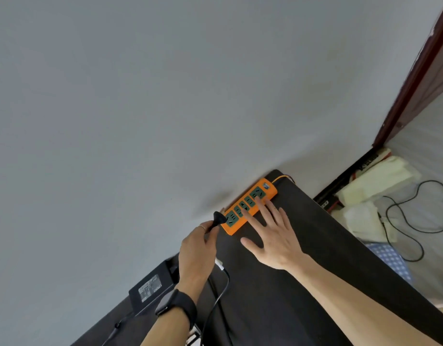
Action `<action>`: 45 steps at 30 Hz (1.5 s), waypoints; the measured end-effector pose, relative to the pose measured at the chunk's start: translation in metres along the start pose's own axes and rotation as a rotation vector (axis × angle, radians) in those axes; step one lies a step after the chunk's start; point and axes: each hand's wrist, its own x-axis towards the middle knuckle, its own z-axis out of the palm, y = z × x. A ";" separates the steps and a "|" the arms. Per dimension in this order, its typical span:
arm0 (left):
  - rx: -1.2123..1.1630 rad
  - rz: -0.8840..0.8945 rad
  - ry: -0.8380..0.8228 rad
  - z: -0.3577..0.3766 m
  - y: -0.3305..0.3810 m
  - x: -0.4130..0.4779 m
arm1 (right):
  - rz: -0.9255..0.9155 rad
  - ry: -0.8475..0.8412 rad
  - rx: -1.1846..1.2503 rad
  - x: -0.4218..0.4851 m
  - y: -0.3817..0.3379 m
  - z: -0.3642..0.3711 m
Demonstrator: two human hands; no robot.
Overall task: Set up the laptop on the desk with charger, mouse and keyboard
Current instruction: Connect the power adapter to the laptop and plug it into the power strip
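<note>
An orange power strip [251, 196] with dark green sockets lies on the dark desk [302, 258] against the grey wall. My left hand [196, 250] grips the black charger plug [218, 219] right at the strip's near end socket. My right hand [273, 233] lies flat with straight fingers spread, its fingertips pressing on the strip's side. The black charger brick [150, 287] rests on the desk's left edge by the wall, and its black cable [216, 300] runs under my left wrist. No laptop, mouse or keyboard is in view.
The strip's orange cord [281, 178] drops behind the desk's far corner. To the right, below the desk, lie pale foam blocks [376, 181], a looping black cable [415, 216] and a blue checked cloth [390, 258]. A dark red door frame [410, 81] stands at the upper right.
</note>
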 end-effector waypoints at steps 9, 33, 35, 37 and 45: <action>0.240 0.126 -0.043 0.019 -0.027 0.043 | 0.026 0.083 -0.061 0.002 0.003 0.027; 0.446 0.292 -0.079 0.012 -0.030 0.060 | 0.023 0.137 -0.108 0.002 0.004 0.032; 0.378 0.251 -0.078 0.015 -0.029 0.062 | 0.023 0.132 -0.108 0.002 0.003 0.032; 0.334 0.231 -0.101 0.018 -0.026 0.065 | 0.024 0.138 -0.100 0.002 0.003 0.032; 0.309 0.192 -0.148 0.017 -0.013 0.070 | 0.025 0.136 -0.082 0.002 0.005 0.032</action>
